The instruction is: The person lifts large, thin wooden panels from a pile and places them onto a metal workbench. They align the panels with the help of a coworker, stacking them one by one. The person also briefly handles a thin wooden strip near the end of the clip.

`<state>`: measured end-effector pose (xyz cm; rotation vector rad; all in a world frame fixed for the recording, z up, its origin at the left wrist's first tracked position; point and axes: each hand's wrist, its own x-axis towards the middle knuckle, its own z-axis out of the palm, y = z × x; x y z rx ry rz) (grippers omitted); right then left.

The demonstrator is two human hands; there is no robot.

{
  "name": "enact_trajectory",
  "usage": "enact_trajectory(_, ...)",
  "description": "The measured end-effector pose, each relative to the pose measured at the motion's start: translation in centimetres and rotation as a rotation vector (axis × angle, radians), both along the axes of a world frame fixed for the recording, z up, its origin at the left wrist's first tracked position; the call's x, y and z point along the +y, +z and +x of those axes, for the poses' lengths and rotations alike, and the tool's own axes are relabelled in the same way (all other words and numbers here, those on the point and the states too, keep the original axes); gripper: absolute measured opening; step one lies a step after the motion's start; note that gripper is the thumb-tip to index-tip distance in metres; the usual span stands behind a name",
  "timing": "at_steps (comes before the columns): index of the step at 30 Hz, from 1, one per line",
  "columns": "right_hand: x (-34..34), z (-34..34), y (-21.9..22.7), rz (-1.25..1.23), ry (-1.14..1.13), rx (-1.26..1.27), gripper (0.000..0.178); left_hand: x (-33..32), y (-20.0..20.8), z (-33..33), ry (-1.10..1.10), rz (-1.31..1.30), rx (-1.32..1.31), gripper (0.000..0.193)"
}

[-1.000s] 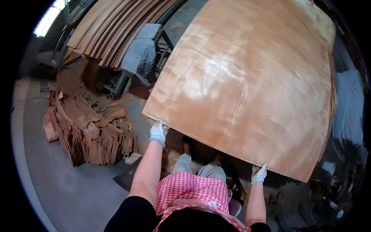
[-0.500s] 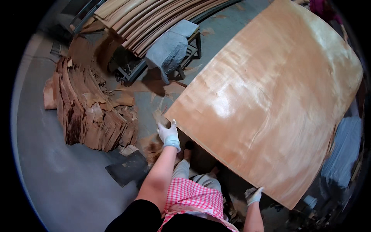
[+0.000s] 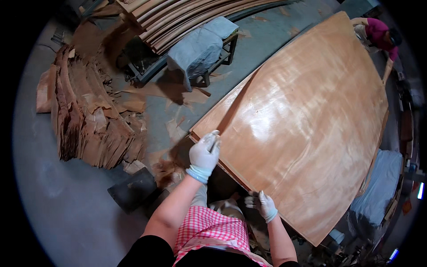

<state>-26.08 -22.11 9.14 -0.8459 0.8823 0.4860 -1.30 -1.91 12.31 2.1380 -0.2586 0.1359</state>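
A large, glossy light-brown wood veneer sheet [image 3: 302, 129] lies over a matching sheet or stack, whose edge [image 3: 207, 126] shows at the left. My left hand [image 3: 204, 151], in a white glove, is closed on the near-left edge of the top sheet. That edge is raised there, with a dark gap beneath it. Against the near edge, further right, is my right hand [image 3: 263, 205], also gloved, its fingers spread apart and its thumb up. At the far right corner, a co-worker [image 3: 380, 38] in a magenta top reaches both arms to the sheet.
A tall stack of ragged brown veneer [image 3: 89, 120] stands at left. Beyond it, curved wood strips [image 3: 178, 22] lie on a frame, beside a stool [image 3: 229, 49] draped with grey cloth [image 3: 195, 51]. A dark box [image 3: 133, 189] sits near my left leg; blue-grey plastic [image 3: 378, 187] lies at right.
My left hand has moved right and lifted the sheet's left edge, uncovering a strip beneath. My right hand has shifted left along the near edge. The co-worker has come further into view.
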Motion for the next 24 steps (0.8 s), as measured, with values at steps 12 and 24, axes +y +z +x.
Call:
enact_trajectory(12, 4.2, -2.9, -2.2, 0.427, -0.825, 0.195, 0.076, 1.1, -4.1, -0.3, 0.339, -1.343, 1.214, 0.022)
enact_trajectory(24, 2.5, -3.1, -1.8, 0.417, -0.979, -0.011, 0.081, -2.0, -5.7, -4.9, 0.353, -0.685, 0.963, 0.021)
